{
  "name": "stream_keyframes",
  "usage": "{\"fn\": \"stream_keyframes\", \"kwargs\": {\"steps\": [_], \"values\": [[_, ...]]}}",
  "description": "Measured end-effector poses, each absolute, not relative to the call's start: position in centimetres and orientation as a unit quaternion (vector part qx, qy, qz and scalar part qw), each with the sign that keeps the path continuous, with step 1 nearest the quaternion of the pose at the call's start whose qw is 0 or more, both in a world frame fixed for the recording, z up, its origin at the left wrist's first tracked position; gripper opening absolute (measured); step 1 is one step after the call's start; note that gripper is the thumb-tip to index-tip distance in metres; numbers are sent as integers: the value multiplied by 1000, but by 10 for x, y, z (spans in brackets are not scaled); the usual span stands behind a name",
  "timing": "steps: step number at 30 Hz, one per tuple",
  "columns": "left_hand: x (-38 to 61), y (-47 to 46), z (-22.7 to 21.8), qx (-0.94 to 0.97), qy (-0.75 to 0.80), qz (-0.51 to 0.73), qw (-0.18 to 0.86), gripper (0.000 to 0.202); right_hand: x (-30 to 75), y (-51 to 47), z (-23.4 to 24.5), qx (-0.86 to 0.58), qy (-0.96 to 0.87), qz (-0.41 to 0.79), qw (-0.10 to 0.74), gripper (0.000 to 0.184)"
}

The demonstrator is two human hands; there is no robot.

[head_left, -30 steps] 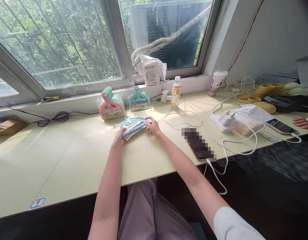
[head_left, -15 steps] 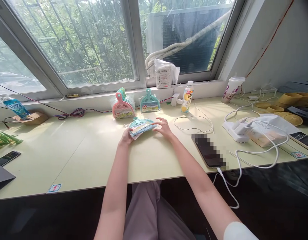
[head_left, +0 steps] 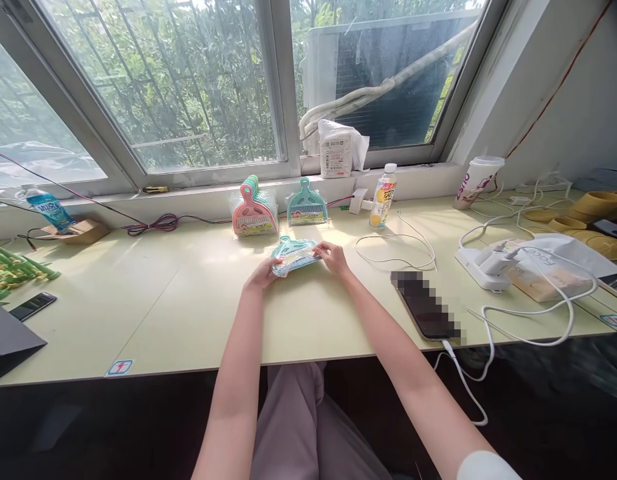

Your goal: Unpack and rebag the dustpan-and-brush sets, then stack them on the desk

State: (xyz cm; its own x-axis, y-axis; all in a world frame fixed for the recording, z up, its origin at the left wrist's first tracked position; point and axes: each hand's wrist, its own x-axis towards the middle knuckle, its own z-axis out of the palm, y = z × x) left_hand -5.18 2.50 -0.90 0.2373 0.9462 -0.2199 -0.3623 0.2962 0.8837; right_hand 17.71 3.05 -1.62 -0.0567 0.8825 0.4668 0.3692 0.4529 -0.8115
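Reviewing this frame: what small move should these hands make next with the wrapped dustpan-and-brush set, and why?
Probably a light tug by the right hand on the clear wrapping, with the left hand bracing the wrapped set. The left hand grips its left end, and the right fingers are at its right end. Whether the wrapping is sealed is too small to tell.

Open tabletop (head_left: 153, 307) leftward, stacked dustpans (head_left: 255, 217) close behind held dustpan (head_left: 297, 257), bottle (head_left: 383, 199) and phone (head_left: 424, 311) obstructing rightward
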Motion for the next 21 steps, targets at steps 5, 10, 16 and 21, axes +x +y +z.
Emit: {"fn": "stream_keyframes", "kwargs": {"steps": [5, 10, 16, 21], "values": [[-47, 18, -5, 426, 364, 476, 678, 56, 179, 34, -19, -494, -628, 184, 572, 16], [-46, 14, -1, 460, 365, 476, 655, 70, 182, 38, -26, -496, -600, 276, 565, 22], [-45, 13, 0, 470, 380, 460, 651, 67, 186, 45, -33, -543, -484, 401, 557, 70], [-36, 9, 6, 491, 375, 480, 623, 81, 189, 47, -31, -464, -424, 574, 526, 32]]}}
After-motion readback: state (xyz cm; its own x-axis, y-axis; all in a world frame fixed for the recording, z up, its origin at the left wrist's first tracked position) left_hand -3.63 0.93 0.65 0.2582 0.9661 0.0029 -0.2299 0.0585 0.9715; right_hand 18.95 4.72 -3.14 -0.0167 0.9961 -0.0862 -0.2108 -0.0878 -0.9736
